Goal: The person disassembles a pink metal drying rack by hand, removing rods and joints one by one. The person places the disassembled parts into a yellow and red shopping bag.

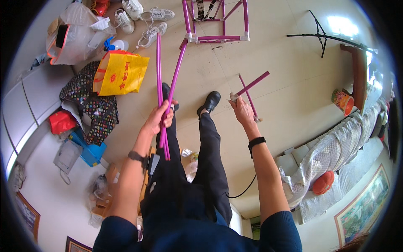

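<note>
Grasped purple tubes (159, 71) in left hand (161, 116), nine o'clock; gripped single tube (254, 82) at pale connector (233, 96) in right hand (242, 111), two o'clock. Noted purple frame (220, 38) on floor (268, 50), twelve o'clock in view.

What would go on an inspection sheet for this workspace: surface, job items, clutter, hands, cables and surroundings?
Surface: beige tiled floor, dark specks near the purple frame.
Job items: purple rods, purple frame, pale connector with a short rod.
Clutter: yellow bag, white shoes, black stand.
Hands: left hand grips the purple rods; right hand holds the connector.
Cables: thin black cord near the right forearm.
Surroundings: quilted cover and framed picture at right.
</note>
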`<action>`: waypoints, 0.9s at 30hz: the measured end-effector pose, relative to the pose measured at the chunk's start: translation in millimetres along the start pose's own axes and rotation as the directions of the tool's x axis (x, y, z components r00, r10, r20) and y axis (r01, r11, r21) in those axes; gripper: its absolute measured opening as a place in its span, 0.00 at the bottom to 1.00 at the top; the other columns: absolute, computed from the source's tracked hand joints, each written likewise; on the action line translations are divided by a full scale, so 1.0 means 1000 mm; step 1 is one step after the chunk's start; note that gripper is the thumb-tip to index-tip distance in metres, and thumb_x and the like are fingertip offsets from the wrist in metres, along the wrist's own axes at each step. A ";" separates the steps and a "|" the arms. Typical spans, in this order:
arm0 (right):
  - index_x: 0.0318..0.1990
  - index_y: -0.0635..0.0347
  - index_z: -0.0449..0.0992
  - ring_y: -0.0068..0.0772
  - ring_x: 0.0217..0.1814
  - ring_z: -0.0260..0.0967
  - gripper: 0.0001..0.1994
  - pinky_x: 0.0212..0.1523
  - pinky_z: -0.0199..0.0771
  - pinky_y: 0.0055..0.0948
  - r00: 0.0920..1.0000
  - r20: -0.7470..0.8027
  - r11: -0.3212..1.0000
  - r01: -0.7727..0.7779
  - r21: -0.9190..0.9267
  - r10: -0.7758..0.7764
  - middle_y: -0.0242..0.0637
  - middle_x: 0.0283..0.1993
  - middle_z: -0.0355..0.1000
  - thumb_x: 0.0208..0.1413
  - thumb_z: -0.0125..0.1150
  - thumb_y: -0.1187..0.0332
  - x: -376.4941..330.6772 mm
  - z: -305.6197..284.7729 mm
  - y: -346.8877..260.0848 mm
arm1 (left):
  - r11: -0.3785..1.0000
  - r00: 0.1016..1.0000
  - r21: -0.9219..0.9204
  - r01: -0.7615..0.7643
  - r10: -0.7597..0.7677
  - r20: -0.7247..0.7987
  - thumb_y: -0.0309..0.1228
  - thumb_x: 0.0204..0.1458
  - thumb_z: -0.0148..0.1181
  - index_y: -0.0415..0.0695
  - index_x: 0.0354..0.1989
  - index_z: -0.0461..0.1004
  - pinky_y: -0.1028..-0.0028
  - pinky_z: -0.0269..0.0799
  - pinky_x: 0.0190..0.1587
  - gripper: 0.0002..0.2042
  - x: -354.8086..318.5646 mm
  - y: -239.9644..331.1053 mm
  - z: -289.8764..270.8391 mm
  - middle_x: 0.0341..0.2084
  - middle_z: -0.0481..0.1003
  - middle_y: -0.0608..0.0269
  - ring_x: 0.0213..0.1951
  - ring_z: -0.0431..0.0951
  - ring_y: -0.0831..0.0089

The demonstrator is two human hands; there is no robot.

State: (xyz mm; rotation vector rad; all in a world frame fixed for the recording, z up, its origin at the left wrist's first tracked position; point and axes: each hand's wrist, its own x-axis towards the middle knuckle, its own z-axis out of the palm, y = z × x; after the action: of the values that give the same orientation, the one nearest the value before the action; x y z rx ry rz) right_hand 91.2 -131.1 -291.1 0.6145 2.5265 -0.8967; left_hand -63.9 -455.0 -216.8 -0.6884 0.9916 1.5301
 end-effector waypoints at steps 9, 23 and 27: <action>0.42 0.58 0.63 0.57 0.35 0.73 0.20 0.32 0.71 0.52 0.968 0.178 0.968 -0.137 -0.211 0.176 0.51 0.32 0.75 0.61 0.47 0.48 0.080 0.069 0.007 | 0.992 0.997 0.120 0.051 -0.042 -0.071 0.45 0.63 0.45 0.43 0.57 0.64 0.84 0.51 0.12 0.20 -0.030 0.038 -0.074 0.14 0.56 0.74 0.10 0.53 0.86; 0.50 0.61 0.67 0.43 0.53 0.72 0.24 0.47 0.72 0.39 0.897 0.293 0.865 -0.165 -0.473 0.331 0.47 0.49 0.73 0.56 0.57 0.51 0.133 0.141 0.026 | 0.964 0.955 0.063 0.257 -0.244 -0.171 0.43 0.62 0.48 0.43 0.49 0.67 0.85 0.55 0.14 0.17 0.014 0.008 -0.155 0.18 0.62 0.72 0.13 0.58 0.86; 0.62 0.64 0.60 0.49 0.65 0.57 0.35 0.60 0.62 0.41 0.994 0.068 0.969 -0.066 -0.237 0.084 0.54 0.63 0.59 0.52 0.61 0.51 0.133 0.155 0.017 | 0.941 0.942 0.099 0.323 -0.310 -0.129 0.44 0.63 0.47 0.41 0.47 0.68 0.85 0.54 0.13 0.18 0.010 -0.002 -0.172 0.17 0.61 0.73 0.11 0.57 0.86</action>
State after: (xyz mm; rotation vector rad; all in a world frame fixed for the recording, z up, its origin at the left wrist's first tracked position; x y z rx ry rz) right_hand 22.3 -185.2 -476.4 0.5837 2.4728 -0.5727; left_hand -79.9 -601.0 -307.7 -0.8130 0.9931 1.1517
